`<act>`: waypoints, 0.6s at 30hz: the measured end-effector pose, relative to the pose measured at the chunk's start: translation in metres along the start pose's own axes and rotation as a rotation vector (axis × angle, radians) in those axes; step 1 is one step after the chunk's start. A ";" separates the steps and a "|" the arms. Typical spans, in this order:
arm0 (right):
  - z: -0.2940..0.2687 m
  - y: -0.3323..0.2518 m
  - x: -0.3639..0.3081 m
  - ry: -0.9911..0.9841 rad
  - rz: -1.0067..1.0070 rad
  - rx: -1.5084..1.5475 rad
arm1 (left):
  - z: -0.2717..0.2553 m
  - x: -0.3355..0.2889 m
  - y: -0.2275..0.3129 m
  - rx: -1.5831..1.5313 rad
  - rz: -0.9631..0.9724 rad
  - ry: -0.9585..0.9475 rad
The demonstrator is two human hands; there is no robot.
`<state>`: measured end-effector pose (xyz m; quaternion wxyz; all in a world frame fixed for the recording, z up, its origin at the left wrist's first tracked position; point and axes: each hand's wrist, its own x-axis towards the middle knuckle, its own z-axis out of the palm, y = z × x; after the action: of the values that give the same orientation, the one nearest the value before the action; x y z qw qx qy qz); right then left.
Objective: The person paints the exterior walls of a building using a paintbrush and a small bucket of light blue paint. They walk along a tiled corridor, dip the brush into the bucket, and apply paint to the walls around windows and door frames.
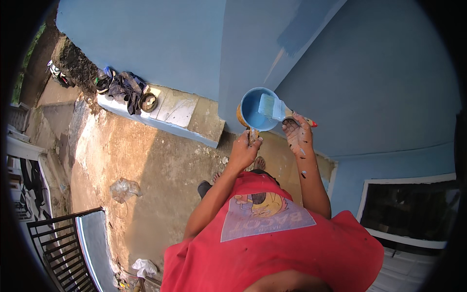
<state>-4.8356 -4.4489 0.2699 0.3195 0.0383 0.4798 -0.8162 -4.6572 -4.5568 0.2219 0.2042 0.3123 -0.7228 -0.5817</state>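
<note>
Blue paint coats the inside of the pot (pixel 248 105), which the left hand (pixel 245 152) grips by its handle, probably to keep the opening turned toward the brush (pixel 279 111). Just right of the pot, the right hand (pixel 299 135) grasps that brush by its wooden end, some fingers loose; the bristles lie over the pot's opening, likely so drips fall back inside. Whether the brush touches the rim, I cannot tell. Left of the pot, a low bench (pixel 206 120) bears dark cloths (pixel 127 92) and a round bowl (pixel 148 102), perhaps kept there out of the way. Counted: one pot, one brush, two hands, one bench, one bowl; the cloths overlap too much to number.
</note>
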 end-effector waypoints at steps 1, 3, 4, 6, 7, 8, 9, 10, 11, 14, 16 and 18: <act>-0.008 0.005 0.007 -0.001 0.072 0.096 | 0.001 0.003 -0.001 -0.008 0.001 -0.003; -0.025 0.013 0.020 -0.036 0.154 0.224 | 0.005 0.008 -0.007 -0.031 -0.023 -0.025; -0.030 0.017 0.022 -0.070 0.168 0.259 | 0.006 0.010 -0.008 -0.044 -0.030 -0.029; -0.037 0.021 0.029 -0.133 0.127 0.310 | 0.009 0.014 -0.009 -0.079 -0.036 -0.027; -0.030 0.021 0.028 -0.164 0.076 0.329 | 0.009 0.015 -0.008 -0.111 -0.054 -0.027; -0.024 0.019 0.028 -0.195 0.024 0.347 | 0.011 0.016 -0.007 -0.144 -0.070 -0.027; -0.016 0.014 0.030 -0.194 -0.089 0.290 | 0.013 0.018 -0.005 -0.192 -0.103 -0.034; 0.000 0.005 0.030 -0.192 -0.200 0.237 | 0.012 0.020 -0.001 -0.230 -0.134 -0.039; 0.015 -0.006 0.031 -0.186 -0.315 0.185 | 0.012 0.022 0.004 -0.268 -0.163 -0.047; 0.052 -0.036 0.052 -0.271 -0.805 -0.259 | 0.012 0.022 0.017 -0.333 -0.208 -0.058; 0.077 -0.064 0.068 -0.285 -1.180 -0.679 | 0.018 0.028 -0.001 -0.335 -0.186 -0.040; 0.095 -0.102 0.072 -0.249 -1.575 -1.149 | 0.011 0.020 0.010 -0.362 -0.259 -0.046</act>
<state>-4.9270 -4.5266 0.3720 -0.2978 -0.5400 0.6552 -0.4364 -4.6808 -4.5618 0.2277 0.1640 0.3476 -0.5648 -0.7303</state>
